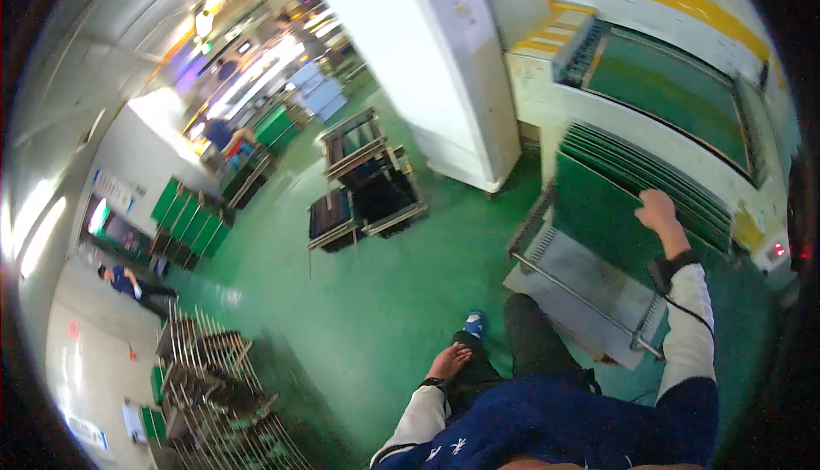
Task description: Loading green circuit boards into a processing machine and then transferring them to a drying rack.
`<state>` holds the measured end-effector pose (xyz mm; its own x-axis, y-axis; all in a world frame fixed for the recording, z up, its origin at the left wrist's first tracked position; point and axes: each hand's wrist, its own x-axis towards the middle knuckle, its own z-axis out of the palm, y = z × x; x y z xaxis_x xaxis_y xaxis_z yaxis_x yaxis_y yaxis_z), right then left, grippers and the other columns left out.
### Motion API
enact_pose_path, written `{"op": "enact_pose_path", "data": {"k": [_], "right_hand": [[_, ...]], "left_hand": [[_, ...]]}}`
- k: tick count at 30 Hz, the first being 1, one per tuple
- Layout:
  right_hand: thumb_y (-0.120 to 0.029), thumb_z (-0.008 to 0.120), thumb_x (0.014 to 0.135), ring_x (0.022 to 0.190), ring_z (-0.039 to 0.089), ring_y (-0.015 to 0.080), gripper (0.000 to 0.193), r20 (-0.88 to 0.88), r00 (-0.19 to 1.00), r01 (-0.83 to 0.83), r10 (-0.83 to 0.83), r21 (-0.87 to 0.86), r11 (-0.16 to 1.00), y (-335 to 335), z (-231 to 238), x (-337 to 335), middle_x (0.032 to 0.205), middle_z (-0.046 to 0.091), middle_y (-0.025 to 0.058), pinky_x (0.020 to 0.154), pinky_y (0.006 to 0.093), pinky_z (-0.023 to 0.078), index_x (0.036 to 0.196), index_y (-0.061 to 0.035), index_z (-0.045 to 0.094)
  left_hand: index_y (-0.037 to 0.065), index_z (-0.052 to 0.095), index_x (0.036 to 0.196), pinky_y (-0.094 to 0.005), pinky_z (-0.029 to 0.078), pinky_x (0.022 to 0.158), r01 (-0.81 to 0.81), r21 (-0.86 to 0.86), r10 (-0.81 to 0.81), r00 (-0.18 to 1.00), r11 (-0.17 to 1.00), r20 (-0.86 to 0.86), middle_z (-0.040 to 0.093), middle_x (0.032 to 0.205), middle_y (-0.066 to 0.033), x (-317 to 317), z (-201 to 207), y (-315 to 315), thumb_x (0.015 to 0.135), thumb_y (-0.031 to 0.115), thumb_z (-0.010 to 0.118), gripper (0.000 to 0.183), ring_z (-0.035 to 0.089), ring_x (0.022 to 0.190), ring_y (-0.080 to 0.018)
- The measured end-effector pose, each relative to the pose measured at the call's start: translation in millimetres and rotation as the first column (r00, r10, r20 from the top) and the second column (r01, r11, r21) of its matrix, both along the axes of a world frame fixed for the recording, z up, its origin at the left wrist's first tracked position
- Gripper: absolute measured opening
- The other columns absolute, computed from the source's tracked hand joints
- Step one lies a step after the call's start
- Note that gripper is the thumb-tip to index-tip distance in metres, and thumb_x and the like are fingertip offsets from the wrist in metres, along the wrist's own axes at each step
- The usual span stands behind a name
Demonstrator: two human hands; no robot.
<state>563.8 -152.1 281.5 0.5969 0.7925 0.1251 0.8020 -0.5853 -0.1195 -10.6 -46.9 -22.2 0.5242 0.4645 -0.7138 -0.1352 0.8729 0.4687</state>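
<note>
Several flat green panels (598, 184) stand upright side by side in a slotted metal rack (581, 284) on my right. My right hand (658, 211) is at the upper edge of the front panel, fingers closed on it; part of the grip is hidden. A dark band with a cable circles that wrist. Beside my thigh hangs my left hand (450, 359), palm bare, its fingers loosely bent and apart.
Behind the rack stands a pale machine (534, 85) with a green bed (670, 94). A white pillar (436, 68) rises ahead. Racks with dark panels (380, 192) stand on the green floor, wire racks (209, 367) at lower left. A person (128, 284) is far left.
</note>
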Motion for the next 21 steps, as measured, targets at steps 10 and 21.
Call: {"op": "enact_pose_path", "data": {"k": [10,21], "right_hand": [[-0.021,0.067,0.066,0.097,0.052,0.034,0.04,-0.105,0.988,0.106,-0.115,-0.087,0.991,7,23,-24,0.101,0.056,0.0193,0.082,0.0412,0.042,0.098,0.0003,0.056],[-0.023,0.065,0.069,0.099,0.052,0.0329,0.041,-0.093,0.982,0.151,-0.163,-0.121,0.981,4,28,-28,0.103,0.056,0.0172,0.082,0.0407,0.042,0.102,-0.0015,0.055]], "left_hand": [[-0.004,0.038,0.114,-0.0365,0.045,0.085,-0.083,-0.04,0.082,0.996,0.996,-0.022,0.051,0.106,-0.0176,1,-1,-7,0.091,0.025,0.042,0.038,0.052,0.099,-0.0289],[-0.005,0.039,0.114,-0.0363,0.046,0.085,-0.094,-0.094,0.093,0.996,0.991,-0.017,0.05,0.104,-0.0185,5,-4,0,0.091,0.024,0.043,0.037,0.052,0.097,-0.0301]]}}
